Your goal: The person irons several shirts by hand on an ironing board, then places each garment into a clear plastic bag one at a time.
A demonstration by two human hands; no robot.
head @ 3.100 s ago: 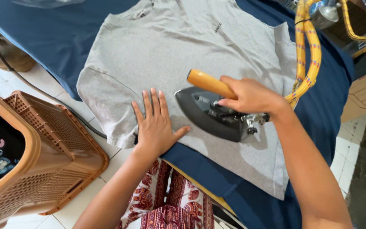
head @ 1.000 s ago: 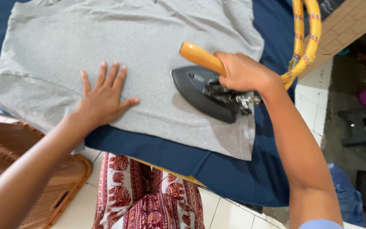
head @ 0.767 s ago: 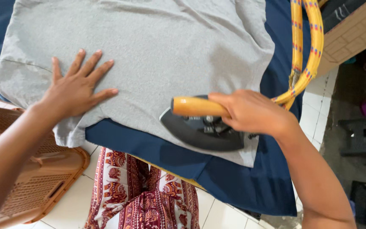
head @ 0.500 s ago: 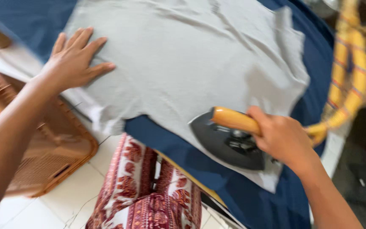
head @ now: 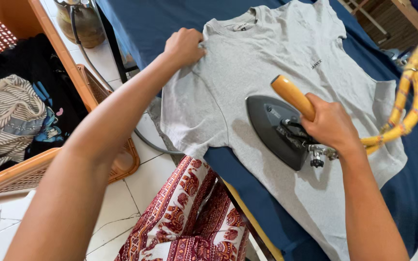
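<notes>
Since the earlier frame, left hand (head: 184, 46) has moved from flat on the hem to pinching the shirt (head: 247, 82) shoulder; right hand (head: 332, 126) grasps the iron (head: 274, 128) handle mid-shirt, on the blue board (head: 412, 188).

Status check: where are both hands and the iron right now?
Left hand pinching grey T-shirt at its shoulder. Right hand gripping iron by its wooden handle, flat on the shirt. Yellow hose trails right; nothing blocking.

You have one head-worn view, looking steeply down and close: left hand (head: 184, 46) reaches upper centre, right hand (head: 332, 126) sits centre-right, ironing board (head: 412, 193) beneath both.
</notes>
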